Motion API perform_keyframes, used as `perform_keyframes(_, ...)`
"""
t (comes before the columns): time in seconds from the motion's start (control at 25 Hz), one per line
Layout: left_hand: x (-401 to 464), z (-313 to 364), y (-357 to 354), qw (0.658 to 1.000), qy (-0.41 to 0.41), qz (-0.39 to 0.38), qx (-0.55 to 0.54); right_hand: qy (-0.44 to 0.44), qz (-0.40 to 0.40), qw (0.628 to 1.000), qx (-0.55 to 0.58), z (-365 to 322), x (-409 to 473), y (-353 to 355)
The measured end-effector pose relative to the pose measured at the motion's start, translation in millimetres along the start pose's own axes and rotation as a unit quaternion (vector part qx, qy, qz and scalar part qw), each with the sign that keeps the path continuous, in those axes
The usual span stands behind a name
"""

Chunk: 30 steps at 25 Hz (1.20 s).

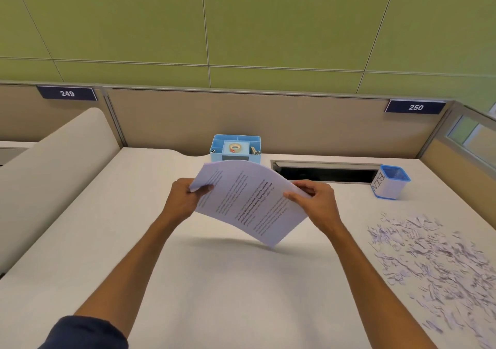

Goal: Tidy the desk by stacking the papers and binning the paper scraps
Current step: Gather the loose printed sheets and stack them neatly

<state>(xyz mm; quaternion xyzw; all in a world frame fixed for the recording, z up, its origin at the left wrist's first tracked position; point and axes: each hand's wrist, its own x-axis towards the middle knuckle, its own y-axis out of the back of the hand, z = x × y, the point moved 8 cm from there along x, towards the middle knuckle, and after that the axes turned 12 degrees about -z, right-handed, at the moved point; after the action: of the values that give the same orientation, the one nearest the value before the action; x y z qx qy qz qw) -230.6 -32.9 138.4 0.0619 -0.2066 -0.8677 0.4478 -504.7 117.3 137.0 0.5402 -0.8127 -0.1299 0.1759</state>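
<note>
Both hands hold the papers (249,201) in the air above the desk (214,281), centre of view. Left hand (188,201) pinches the left edge, thumb on top; right hand (316,201) pinches the right edge, thumb on top. Neither hand is free or slack. The sheaf bows upward between the grips and sits rotated: long axis runs approx. from far-left corner to near-right corner, low corner pointing down toward the desk, not touching as far as visible. Sheet count cannot be told; reads as one sheaf, printed side up. Key relation for next move: paper scraps (434,262) lie near-right of the sheaf, well apart from it, and the bin (391,182), labelled BIN, stands far-right, just beyond the scraps. Right hand is nearer both. Judgement: squaring the sheaf is in hand; it needs setting down flat, pref. to the left side, before scraps get handled. Counts: 2 hands, 1 sheaf, 1 bin, 1 scrap pile (pieces too many to count), 1 blue organiser (236,147) at the back w/ 1 tape roll (235,148).
</note>
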Motion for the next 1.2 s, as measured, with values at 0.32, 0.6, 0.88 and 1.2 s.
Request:
perform_keyframes(0.32, 20, 39, -3, 0.994, -0.014, -0.068, 0.086, 0.007, -0.144, 0.979, -0.145, -45, 28, -19)
perform_keyframes(0.6, 33, 82, -8, 0.977, -0.048, -0.091, 0.188, 0.011, -0.178, 0.983, -0.039, -48, 30, -34)
perform_keyframes(0.88, 30, 32, 7, 0.997, 0.017, 0.009, -0.072, -0.007, -0.119, 0.967, 0.224, -13, 16, -10)
perform_keyframes(1.2, 3, -10, -62, 0.965, 0.049, -0.031, -0.258, -0.033, -0.015, 0.963, 0.268, 20, -1, -34)
